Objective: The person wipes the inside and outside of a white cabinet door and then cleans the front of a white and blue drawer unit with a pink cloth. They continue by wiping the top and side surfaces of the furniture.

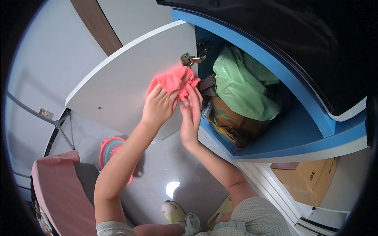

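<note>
At near left lies pink fabric point(59, 192); beyond it, a round, pink-rimmed grey basin point(104, 154). Rightward, the left hand point(159, 103) grips a fluffy, crumpled coral cloth point(169, 82) at the smooth white door point(122, 74). The right hand point(191, 118) touches the cloth; whether it pinches, I cannot tell. Right, a crinkled green plastic bag point(244, 88) sits inside the blue cabinet point(291, 135).

The person has on a light green-and-white cloth top with a tiny check pattern point(260, 214). The left sleeve point(114, 228) is short and made of the same checked cloth. Low in the middle hangs a pale gray-green cloth tie point(193, 223) that looks a bit like a bow. On the feet are light yellow-green slippers point(177, 216) with a wide band on top. The left hand point(160, 104) and right hand point(191, 118) are bare.
</note>
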Demonstrator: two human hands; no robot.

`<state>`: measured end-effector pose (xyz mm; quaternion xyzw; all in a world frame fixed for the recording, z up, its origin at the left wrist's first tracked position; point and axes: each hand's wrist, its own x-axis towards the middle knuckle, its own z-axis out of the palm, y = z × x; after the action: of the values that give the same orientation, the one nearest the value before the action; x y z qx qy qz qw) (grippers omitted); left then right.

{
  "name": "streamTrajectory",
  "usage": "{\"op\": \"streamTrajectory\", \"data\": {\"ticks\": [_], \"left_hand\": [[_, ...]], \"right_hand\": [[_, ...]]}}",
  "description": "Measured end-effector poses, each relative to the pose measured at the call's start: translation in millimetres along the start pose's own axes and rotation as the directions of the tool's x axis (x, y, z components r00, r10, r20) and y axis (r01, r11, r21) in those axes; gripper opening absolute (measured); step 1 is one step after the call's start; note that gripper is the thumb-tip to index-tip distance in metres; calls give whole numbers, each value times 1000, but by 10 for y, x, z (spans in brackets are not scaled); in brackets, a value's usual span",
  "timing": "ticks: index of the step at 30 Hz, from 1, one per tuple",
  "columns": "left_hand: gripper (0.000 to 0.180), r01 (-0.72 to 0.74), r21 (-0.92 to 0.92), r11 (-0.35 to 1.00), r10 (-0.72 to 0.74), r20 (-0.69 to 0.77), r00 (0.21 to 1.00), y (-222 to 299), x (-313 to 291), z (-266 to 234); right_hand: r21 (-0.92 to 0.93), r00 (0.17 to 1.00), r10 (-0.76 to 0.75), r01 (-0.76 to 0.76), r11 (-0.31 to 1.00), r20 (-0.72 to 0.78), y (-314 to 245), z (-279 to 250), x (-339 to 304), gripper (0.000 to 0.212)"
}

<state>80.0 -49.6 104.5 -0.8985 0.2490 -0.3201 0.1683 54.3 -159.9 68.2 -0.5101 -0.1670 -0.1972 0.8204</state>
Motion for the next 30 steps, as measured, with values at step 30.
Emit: {"op": "streamTrajectory", "data": {"ticks": [30], "left_hand": [[65, -645, 440, 624, 239, 679, 694, 719, -309, 893]], "right_hand": [[-195, 875, 391, -452, 870, -284, 962, -283, -634, 60]]}}
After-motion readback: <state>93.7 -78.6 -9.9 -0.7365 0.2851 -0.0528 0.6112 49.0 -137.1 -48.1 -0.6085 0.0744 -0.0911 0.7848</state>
